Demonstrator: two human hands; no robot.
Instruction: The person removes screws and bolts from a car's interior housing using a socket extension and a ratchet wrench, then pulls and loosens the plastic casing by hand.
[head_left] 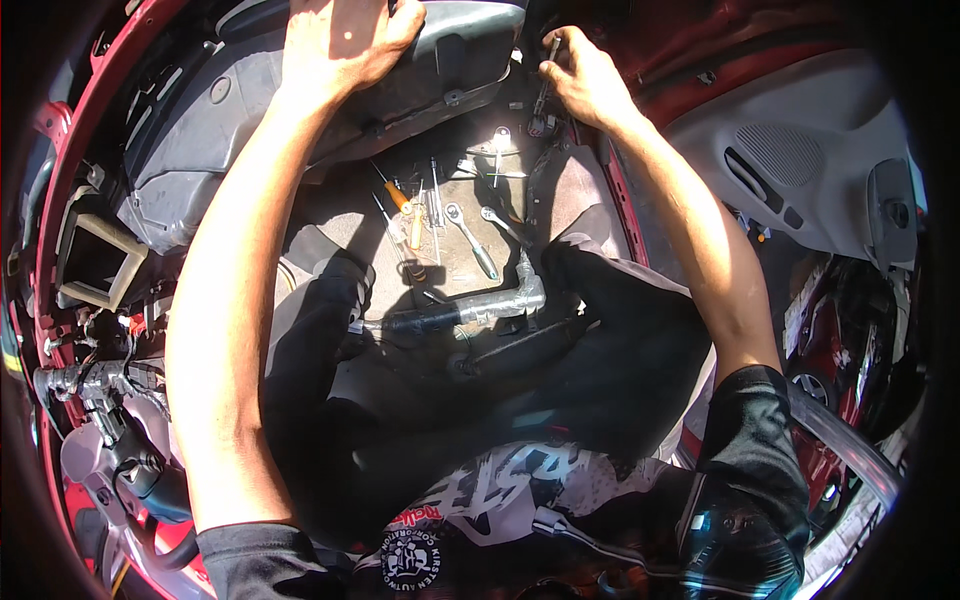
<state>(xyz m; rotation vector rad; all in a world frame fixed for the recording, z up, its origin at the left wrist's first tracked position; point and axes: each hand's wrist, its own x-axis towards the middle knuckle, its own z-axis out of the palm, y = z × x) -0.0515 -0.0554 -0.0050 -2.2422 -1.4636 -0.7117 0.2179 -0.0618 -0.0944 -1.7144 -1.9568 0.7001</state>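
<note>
Left hand [350, 42] rests on the dark plastic panel [465, 50], fingertips out of frame, grip unclear; right hand [582, 76], fingers curled, pinches a slim metal piece [555, 47] beside it; apparently bracing and working; next calls for steady fingers; 1 ratchet [472, 240] lies below, between the hands.

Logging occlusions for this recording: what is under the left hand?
Under the left hand is a dark molded plastic panel, visible to its right. The surface directly beneath is covered.
</note>
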